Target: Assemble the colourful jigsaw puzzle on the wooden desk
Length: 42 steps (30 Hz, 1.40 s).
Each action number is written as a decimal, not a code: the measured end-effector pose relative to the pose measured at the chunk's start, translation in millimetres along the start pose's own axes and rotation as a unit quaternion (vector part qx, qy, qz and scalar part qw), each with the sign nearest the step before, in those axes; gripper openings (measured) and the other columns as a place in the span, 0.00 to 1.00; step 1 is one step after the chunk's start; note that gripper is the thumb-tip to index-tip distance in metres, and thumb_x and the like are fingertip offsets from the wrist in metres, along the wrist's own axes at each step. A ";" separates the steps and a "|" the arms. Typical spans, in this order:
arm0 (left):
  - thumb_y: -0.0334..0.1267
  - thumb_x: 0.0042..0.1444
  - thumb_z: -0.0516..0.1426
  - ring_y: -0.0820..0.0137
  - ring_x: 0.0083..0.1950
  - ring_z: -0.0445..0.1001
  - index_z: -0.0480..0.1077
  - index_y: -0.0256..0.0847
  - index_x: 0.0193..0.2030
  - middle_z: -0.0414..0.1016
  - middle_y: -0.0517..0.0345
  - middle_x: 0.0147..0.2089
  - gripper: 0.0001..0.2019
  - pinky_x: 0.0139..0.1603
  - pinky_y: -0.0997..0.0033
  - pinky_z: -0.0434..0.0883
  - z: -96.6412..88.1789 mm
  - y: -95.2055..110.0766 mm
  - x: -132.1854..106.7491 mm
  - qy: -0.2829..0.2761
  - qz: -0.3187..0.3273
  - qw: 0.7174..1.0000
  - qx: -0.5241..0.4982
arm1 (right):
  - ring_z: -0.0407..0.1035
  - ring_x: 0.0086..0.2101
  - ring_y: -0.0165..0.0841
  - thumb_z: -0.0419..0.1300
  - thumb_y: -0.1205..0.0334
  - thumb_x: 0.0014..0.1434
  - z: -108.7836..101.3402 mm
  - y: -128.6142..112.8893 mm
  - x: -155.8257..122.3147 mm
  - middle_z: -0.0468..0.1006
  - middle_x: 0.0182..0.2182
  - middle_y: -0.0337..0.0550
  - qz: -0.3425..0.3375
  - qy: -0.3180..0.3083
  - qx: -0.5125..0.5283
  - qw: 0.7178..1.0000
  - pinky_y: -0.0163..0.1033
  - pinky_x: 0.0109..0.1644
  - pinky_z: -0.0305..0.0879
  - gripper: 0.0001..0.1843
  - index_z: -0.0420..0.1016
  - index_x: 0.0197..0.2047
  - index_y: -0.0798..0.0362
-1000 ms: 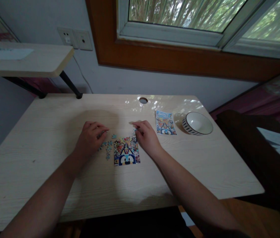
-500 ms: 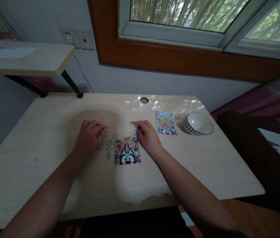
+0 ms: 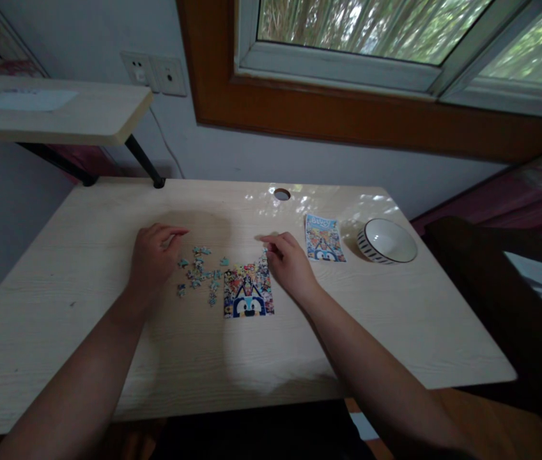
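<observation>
Pale wood-grain table (image 3: 424,319) lies beneath both hands, held well apart. The left hand (image 3: 151,259), thumb and forefinger slightly parted, sits beside loose puzzle pieces (image 3: 197,275); the right hand (image 3: 291,263) curls over the part-built puzzle's (image 3: 249,297) upper right corner, hiding its own grip. "BLUEY" seemingly heads a picture sheet (image 3: 325,239) near a striped bowl (image 3: 367,250).

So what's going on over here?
Someone is at a jigsaw. Their right hand is at the upper right corner of the partly built puzzle; their left hand is just left of the loose pieces. I can't tell whether either hand holds a piece. A picture sheet and a bowl sit farther right.
</observation>
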<state>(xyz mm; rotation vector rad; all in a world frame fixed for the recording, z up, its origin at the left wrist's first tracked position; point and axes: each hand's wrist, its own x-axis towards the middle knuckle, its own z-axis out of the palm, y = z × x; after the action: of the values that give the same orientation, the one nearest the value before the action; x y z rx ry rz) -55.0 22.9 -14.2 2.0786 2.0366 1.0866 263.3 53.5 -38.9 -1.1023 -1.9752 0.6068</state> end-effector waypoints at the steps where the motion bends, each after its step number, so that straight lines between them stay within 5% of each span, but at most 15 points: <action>1: 0.37 0.64 0.54 0.59 0.49 0.77 0.81 0.45 0.43 0.82 0.55 0.45 0.12 0.58 0.54 0.70 0.5 -0.5 0.2 -0.001 -0.007 1.000 -0.002 | 0.70 0.41 0.37 0.55 0.78 0.58 -0.2 -0.2 0.0 0.71 0.40 0.44 0.000 0.000 0.000 1.000 0.45 0.50 0.71 0.28 0.78 0.57 0.47; 42: 0.37 0.65 0.55 0.58 0.50 0.77 0.79 0.43 0.46 0.82 0.52 0.46 0.11 0.62 0.52 0.67 4.9 3.6 -3.4 -0.032 0.044 0.998 0.035 | 0.70 0.44 0.39 0.53 0.77 0.61 0.2 -1.3 -0.4 0.73 0.40 0.46 -0.012 -0.014 -0.003 1.000 0.48 0.53 0.70 0.26 0.79 0.56 0.48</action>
<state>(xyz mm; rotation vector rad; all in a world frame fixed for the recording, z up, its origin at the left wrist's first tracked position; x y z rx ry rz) -49.1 21.5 -17.7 2.2258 1.9987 0.9588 262.6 52.4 -38.2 -1.0780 -2.0127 0.6060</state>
